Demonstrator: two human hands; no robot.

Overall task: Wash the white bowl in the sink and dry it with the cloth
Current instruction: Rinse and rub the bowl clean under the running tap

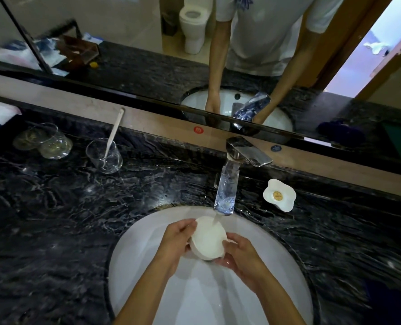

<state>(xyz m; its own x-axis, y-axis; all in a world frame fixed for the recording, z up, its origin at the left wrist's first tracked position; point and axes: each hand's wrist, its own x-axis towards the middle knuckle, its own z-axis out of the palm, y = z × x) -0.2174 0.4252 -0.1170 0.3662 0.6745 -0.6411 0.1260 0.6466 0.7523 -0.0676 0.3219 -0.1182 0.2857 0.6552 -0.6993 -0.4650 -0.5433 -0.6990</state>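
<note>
The white bowl [208, 239] is held over the white sink [134, 254], tilted with its opening toward the tap. Water runs from the chrome tap [226, 191] onto the bowl's far rim. My left hand [177, 240] grips the bowl's left side, fingers curled over the rim. My right hand [240, 253] holds the bowl's right side and underside, thumb on the rim. A dark blue cloth [391, 299] lies on the counter at the right edge, dim and partly out of view.
The sink sits in a dark marble counter [54, 219]. A glass with a white toothbrush [104, 154] and two upturned glasses [46, 140] stand at the back left. A flower-shaped white dish [279, 194] lies right of the tap. A mirror [194, 55] runs along the back.
</note>
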